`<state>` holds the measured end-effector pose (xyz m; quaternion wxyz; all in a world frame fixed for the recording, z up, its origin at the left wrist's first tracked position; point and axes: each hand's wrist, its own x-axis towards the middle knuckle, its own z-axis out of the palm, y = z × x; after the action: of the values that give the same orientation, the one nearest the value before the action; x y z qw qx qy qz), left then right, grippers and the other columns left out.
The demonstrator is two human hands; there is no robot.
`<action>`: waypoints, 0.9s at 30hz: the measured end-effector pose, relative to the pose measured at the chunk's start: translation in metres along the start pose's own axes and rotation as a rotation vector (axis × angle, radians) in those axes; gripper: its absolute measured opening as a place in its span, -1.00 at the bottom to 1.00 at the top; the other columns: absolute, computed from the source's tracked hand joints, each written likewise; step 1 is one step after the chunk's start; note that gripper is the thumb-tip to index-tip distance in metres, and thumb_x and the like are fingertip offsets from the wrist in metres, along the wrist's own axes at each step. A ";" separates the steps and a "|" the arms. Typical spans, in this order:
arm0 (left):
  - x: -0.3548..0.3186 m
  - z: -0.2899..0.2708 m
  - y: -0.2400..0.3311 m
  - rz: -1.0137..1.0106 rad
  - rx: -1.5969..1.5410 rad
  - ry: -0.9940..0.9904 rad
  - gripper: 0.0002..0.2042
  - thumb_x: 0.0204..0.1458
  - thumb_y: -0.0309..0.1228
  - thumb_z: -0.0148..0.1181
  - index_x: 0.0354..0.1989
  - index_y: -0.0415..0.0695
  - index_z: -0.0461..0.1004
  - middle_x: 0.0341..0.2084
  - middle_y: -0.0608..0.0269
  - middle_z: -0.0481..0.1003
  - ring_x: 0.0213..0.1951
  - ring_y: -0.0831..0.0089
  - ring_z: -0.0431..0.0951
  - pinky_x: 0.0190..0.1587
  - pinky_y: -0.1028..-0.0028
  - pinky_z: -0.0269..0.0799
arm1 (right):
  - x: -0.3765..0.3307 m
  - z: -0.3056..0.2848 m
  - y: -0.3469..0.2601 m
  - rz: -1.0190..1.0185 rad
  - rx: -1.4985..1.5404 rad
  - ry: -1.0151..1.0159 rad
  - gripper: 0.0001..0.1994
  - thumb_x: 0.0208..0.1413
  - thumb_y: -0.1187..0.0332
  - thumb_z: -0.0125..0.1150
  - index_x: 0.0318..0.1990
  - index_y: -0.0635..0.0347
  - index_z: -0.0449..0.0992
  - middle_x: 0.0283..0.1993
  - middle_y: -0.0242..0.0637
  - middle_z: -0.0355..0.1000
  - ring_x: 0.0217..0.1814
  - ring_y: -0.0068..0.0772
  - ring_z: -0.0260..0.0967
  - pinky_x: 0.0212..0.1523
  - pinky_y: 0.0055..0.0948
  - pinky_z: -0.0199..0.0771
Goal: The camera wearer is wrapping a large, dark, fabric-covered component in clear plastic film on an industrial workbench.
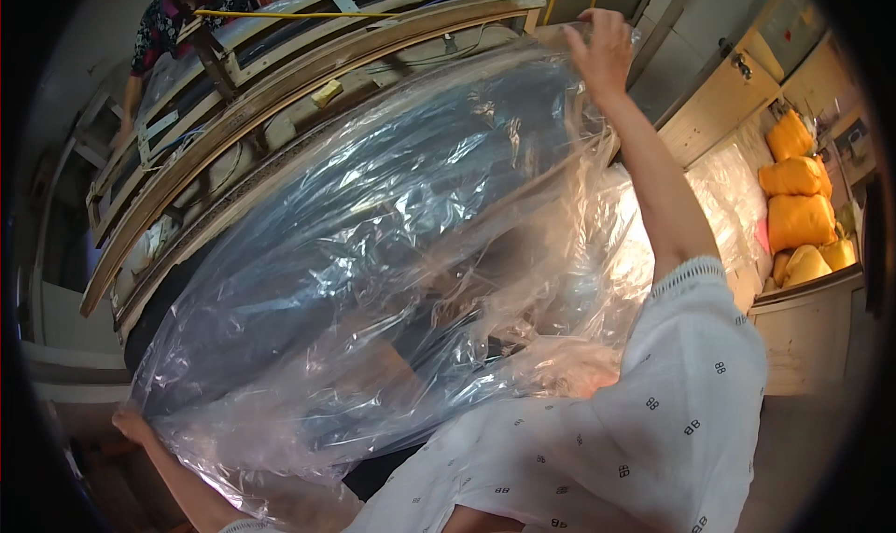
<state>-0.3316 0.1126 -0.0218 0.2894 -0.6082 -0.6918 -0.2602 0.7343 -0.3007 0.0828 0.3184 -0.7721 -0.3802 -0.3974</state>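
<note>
A large clear plastic sheet (373, 244) is stretched wide between my two hands, wrinkled and shiny. At its lower left edge, my left hand (133, 425) is closed on the gathered film. My right hand (605, 59) is raised at the far right, its fingers curled over the sheet's upper corner near the end of a wooden rail. Through the film a dark flat surface shows, partly hidden by glare and folds. A bare strip of dark material (161, 316) sticks out past the sheet on the left.
Beyond the sheet stands a slatted wooden frame (308, 62) with a yellow rod (299, 14) across it. Another person (163, 24) in a patterned top is behind it. At right, more crumpled plastic (723, 192) lies below a wooden door (719, 108), near stacked orange bundles (801, 220).
</note>
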 end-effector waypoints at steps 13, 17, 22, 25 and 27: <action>-0.054 -0.125 -0.072 -0.618 -0.278 -0.127 -0.64 0.00 -0.23 0.07 -0.10 -0.21 0.37 -0.14 0.05 0.44 -0.19 0.19 0.46 -0.12 0.28 0.37 | -0.075 -0.033 -0.061 -0.396 0.341 -0.789 -0.51 0.18 0.09 -0.19 0.19 0.17 0.14 0.30 -0.26 0.02 0.36 -0.15 -0.13 0.28 -0.14 -0.10; -0.048 -0.197 -0.108 -0.709 -0.391 -0.060 -0.63 -0.02 -0.22 0.11 -0.09 -0.20 0.38 -0.14 0.10 0.44 -0.19 0.24 0.46 -0.12 0.31 0.37 | -0.092 -0.021 -0.102 -0.528 0.471 -0.903 -0.50 0.18 0.09 -0.19 0.18 0.22 0.15 0.29 -0.22 0.03 0.35 -0.17 -0.11 0.28 -0.16 -0.11; -0.109 -0.236 -0.088 -0.891 -0.948 -0.051 -0.59 -0.06 -0.20 0.19 -0.08 -0.17 0.39 -0.15 0.17 0.45 -0.18 0.35 0.45 -0.08 0.34 0.38 | -0.099 -0.029 -0.104 -0.534 0.385 -0.821 -0.51 0.18 0.09 -0.19 0.16 0.24 0.19 0.29 -0.21 0.04 0.35 -0.20 -0.10 0.28 -0.17 -0.10; -0.146 -0.280 -0.100 -0.829 -0.978 -0.147 -0.64 -0.01 -0.21 0.12 -0.09 -0.18 0.41 -0.23 0.12 0.45 -0.25 0.35 0.43 -0.17 0.35 0.35 | -0.096 -0.016 -0.104 -0.564 0.373 -0.772 -0.58 0.13 0.19 -0.06 0.11 0.16 0.26 0.21 -0.22 0.16 0.27 -0.20 0.05 0.22 -0.20 0.05; -0.173 -0.308 -0.119 -0.786 -0.990 -0.203 -0.66 0.02 -0.23 0.07 -0.10 -0.18 0.42 -0.29 0.08 0.45 -0.30 0.36 0.41 -0.23 0.36 0.34 | -0.083 -0.005 -0.112 -0.505 0.412 -0.832 -0.64 0.08 0.23 0.01 0.02 0.15 0.33 0.12 -0.22 0.25 0.17 -0.21 0.16 0.12 -0.24 0.16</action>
<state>-0.4077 -0.2416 0.0679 -0.2098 -0.3923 -0.6850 -0.5769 0.6052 -0.2753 0.0350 0.1801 -0.6705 -0.7187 -0.0388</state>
